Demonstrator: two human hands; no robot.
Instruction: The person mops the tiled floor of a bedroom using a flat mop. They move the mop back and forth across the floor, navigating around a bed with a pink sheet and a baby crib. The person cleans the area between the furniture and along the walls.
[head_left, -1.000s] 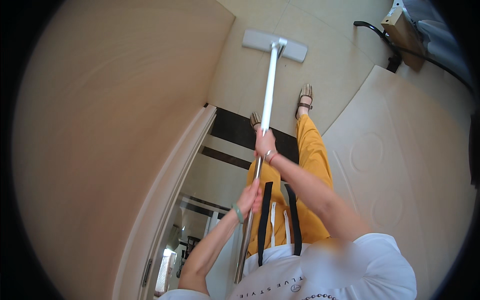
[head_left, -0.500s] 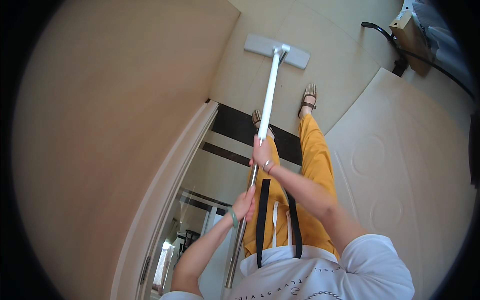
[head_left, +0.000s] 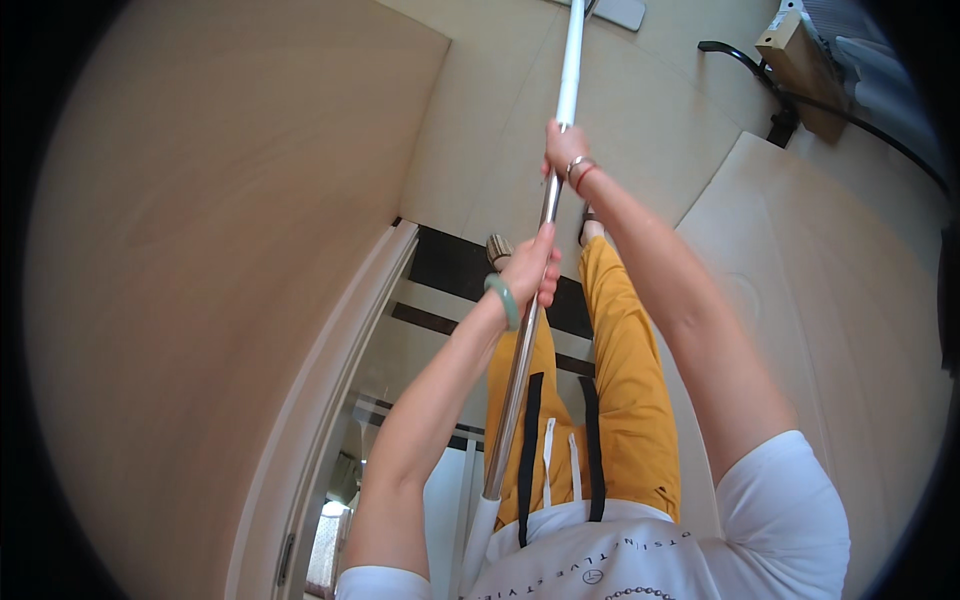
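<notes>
A flat mop (head_left: 519,392) with a white and metal pole stretches away from me over the floor. Its pale flat head (head_left: 622,12) shows only in part at the top edge of the view. My right hand (head_left: 566,150), with a bracelet and a red cord at the wrist, is wrapped round the pole just below its white upper section. Lower down the metal part, my left hand (head_left: 533,268) also grips the pole; a green bangle circles that wrist. The pole's near end has a white sleeve (head_left: 481,530) close to my waist.
Beige tiled floor (head_left: 500,110) runs ahead, crossed by a dark threshold strip (head_left: 445,262) under my feet. A wall (head_left: 220,200) and door frame (head_left: 330,390) stand at left. To the right are a pale door panel (head_left: 780,260), a curved black bar (head_left: 860,120) and a cardboard box (head_left: 800,70).
Both hands and the mop have moved forward, away from me. The mop head has slid partly out of view at the top. Both hands keep hold of the pole.
</notes>
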